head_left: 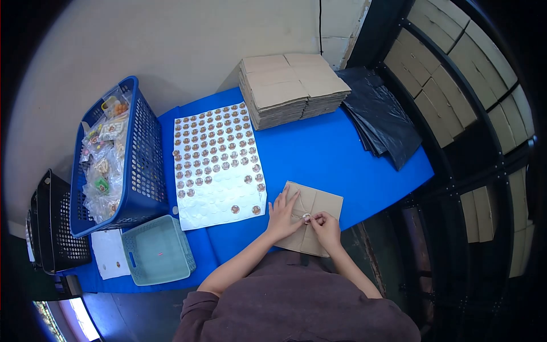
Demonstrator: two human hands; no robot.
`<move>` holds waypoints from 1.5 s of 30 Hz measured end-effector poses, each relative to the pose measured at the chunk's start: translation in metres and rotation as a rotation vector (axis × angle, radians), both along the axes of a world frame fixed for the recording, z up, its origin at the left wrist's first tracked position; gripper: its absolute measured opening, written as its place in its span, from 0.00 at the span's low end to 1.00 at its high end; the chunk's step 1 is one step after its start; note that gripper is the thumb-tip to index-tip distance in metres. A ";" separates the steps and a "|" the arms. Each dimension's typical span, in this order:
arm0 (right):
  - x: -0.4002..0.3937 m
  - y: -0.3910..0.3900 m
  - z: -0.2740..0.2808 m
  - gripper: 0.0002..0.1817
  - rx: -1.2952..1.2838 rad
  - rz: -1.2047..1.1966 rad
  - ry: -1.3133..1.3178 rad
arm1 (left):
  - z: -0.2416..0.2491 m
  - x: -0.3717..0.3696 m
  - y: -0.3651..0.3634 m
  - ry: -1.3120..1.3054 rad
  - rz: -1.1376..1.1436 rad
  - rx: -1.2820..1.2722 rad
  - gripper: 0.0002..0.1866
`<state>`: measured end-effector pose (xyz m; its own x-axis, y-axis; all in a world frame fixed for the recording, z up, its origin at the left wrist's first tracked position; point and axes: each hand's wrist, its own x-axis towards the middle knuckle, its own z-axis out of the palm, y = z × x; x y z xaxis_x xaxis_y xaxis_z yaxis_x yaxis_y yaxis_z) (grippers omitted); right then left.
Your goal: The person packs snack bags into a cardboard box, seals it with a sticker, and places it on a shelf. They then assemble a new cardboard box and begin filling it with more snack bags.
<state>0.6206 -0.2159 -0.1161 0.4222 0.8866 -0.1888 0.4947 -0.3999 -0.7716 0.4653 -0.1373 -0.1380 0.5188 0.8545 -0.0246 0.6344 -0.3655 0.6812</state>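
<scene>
- Small round thing [306,216] btwn fingertips: too tiny to ID.
- Kraft envelope [317,206]: near part hidden under both hands.
- Bagged items in blue basket [149,171]: too blurry to tell.
- Black crate [57,228] at table's left edge: contents unseen.

A table [319,154] covered in blue fills the middle of the frame. At its upper centre sits a stack of flat cardboard pieces [293,88], with a heap of black plastic bags [382,117] just to the right. On the left side stands a blue perforated basket [139,171] holding small clear packets [105,165]. Further left is a black basket [57,228]. At lower left lies a pale green tray [159,251], and beside it a small white sheet [111,253]. Along the right edge of the frame, dark shelving [473,114] carries more flat cardboard.
</scene>
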 end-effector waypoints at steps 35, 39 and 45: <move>0.027 0.032 -0.004 0.50 0.022 0.223 -0.465 | 0.000 0.001 -0.007 0.086 0.009 0.108 0.42; 0.027 0.030 -0.003 0.49 0.034 0.226 -0.464 | -0.002 0.001 -0.009 0.089 0.014 0.136 0.29; 0.029 0.034 -0.009 0.47 0.024 0.177 -0.391 | -0.006 0.000 -0.007 -0.068 0.029 0.180 0.24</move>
<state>0.6497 -0.1821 -0.1249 0.2984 0.9542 -0.0231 0.8110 -0.2662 -0.5209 0.4650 -0.1446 -0.1436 0.4889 0.8567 0.1646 0.6011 -0.4676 0.6480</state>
